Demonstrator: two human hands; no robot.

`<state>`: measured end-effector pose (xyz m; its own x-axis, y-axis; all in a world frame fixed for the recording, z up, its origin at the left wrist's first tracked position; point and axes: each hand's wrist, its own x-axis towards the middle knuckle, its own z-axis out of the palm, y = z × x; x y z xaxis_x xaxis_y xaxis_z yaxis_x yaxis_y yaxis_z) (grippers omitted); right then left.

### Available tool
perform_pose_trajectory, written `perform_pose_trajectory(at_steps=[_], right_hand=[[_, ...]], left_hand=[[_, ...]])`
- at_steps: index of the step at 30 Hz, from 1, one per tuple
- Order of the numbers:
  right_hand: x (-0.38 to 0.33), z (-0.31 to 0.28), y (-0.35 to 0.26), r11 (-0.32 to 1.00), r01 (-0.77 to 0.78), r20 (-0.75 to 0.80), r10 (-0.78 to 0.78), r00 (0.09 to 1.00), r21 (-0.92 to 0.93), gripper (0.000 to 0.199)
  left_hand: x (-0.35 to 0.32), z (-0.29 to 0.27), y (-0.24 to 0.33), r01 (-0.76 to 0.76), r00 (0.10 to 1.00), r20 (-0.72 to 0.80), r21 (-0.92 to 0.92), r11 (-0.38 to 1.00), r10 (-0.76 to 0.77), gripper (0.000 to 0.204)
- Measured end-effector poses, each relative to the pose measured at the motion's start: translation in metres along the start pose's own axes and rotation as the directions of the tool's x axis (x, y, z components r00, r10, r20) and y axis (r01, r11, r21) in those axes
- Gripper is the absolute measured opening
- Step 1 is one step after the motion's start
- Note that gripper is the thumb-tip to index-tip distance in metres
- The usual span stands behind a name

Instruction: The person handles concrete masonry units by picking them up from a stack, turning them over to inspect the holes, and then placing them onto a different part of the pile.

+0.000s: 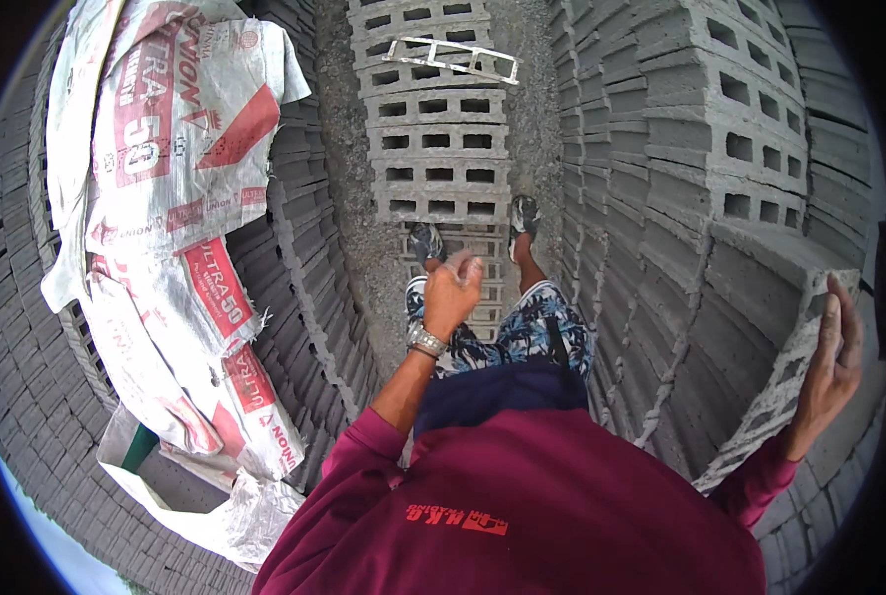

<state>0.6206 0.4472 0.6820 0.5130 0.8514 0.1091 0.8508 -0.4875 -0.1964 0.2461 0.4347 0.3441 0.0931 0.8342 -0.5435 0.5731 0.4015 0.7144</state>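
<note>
My left hand (453, 295) hovers in front of my body, above my knees, its fingers curled inward. Nothing shows in it, though its fingertips are slightly blurred. A metal watch (426, 340) circles that wrist. Out to the right, my right hand (827, 375) lies with long, straight fingers against the end of a grey hollow concrete block (785, 260) at the top of the right stack. Between my feet and beyond runs a row of hollow blocks (438, 149), holes facing up. Across its far part lies a pale ladder-shaped frame (453, 59).
High block stacks flank me: the right wall (621, 228) stands close, and the left wall (304, 248) leaves a narrow gravel strip (349, 188). White and red cement sacks (180, 129) drape over the left stack. Below them is an opened white sack (150, 476).
</note>
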Motion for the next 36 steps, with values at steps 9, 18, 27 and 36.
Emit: perform_pose_trajectory(at_steps=[9,18,27,36], right_hand=[[-0.157,0.519,-0.079,0.977,-0.037,0.73,-0.133,0.67,0.212,0.046],[-0.223,0.742,-0.119,0.982,-0.091,0.704,0.181,0.687,-0.164,0.071],[-0.236,0.778,-0.104,0.959,-0.199,0.636,0.284,0.718,-0.203,0.06],[-0.231,0.638,-0.088,0.977,-0.214,0.774,0.13,0.62,0.008,0.059]], left_hand=[[0.142,-0.075,-0.266,0.433,0.898,-0.157,0.149,0.889,-0.411,0.051],[0.281,0.007,-0.38,0.275,0.96,-0.124,0.275,0.921,-0.249,0.077],[0.295,0.024,-0.383,0.459,0.888,-0.132,0.206,0.864,-0.44,0.046],[0.133,-0.03,-0.239,0.459,0.87,-0.359,0.338,0.822,-0.338,0.038]])
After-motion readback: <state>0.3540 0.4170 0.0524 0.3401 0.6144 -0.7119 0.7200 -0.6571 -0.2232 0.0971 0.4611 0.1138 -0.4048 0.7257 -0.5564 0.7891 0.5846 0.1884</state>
